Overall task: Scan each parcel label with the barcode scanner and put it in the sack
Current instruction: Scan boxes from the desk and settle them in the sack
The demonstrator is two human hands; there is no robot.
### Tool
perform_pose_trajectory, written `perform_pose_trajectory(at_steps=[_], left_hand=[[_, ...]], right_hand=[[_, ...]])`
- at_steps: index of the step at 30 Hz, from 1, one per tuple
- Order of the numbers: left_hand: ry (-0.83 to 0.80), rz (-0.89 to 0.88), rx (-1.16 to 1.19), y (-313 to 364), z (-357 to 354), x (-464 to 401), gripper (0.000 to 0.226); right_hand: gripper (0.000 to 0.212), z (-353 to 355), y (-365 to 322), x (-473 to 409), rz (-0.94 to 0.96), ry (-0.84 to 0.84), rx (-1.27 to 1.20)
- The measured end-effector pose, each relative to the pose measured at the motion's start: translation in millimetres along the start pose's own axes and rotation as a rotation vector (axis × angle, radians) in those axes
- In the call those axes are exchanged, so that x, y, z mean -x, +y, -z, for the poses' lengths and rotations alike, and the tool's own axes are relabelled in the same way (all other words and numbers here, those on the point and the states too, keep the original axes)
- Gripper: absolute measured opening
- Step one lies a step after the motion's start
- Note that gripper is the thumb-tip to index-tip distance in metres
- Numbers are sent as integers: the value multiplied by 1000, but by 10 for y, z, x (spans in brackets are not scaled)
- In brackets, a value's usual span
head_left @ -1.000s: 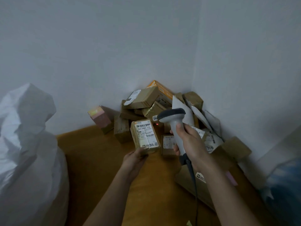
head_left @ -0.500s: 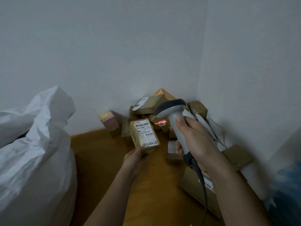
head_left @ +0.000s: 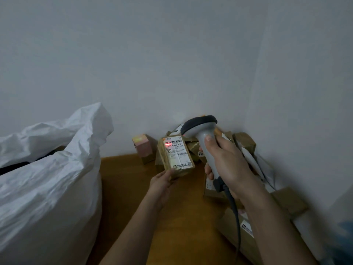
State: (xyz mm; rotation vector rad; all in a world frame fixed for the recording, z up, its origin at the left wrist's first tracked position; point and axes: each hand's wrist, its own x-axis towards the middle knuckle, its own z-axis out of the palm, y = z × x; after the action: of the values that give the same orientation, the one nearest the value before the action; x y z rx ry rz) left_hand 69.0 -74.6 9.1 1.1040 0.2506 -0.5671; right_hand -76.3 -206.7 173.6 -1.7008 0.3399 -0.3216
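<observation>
My left hand [head_left: 162,185] holds a small brown parcel [head_left: 176,156] by its lower end, its white label tilted up toward me. A red scan line glows on the label near the barcode. My right hand [head_left: 227,163] grips the handle of the grey barcode scanner [head_left: 200,129], whose dark-rimmed head points down at the label from the right. A big white sack [head_left: 47,178] stands at the left, its mouth a dark gap at the far left. More parcels [head_left: 244,142] lie heaped in the corner behind the scanner, partly hidden.
A pink-topped small box [head_left: 143,148] stands against the wall left of the pile. Flat cardboard boxes [head_left: 248,234] lie on the wooden floor [head_left: 129,184] under my right arm. The scanner's cable hangs down by my right wrist. Walls close in behind and on the right.
The view has tilted up and shifted right. The scanner has moved toward the held parcel, and the red scan line now falls on its label instead of on the pile behind.
</observation>
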Motion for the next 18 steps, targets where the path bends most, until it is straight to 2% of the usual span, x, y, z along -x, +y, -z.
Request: perform_pose_trajectory(at_steps=[8, 11, 13, 16, 18], left_hand=[[-10, -66, 49, 287, 13, 209, 69], [-29, -154, 24, 460, -23, 367, 60], [-8, -294, -47, 591, -88, 517, 53], [91, -608, -193, 863, -135, 740, 54], [173, -797, -193, 1095, -135, 878, 58]], right_hand=[[25, -139, -170, -54, 101, -59, 11], [27, -186, -232, -64, 142, -71, -13], [30, -233, -257, -73, 161, -77, -74], [35, -316, -287, -90, 203, -68, -147], [33, -362, -299, -102, 219, -64, -196]])
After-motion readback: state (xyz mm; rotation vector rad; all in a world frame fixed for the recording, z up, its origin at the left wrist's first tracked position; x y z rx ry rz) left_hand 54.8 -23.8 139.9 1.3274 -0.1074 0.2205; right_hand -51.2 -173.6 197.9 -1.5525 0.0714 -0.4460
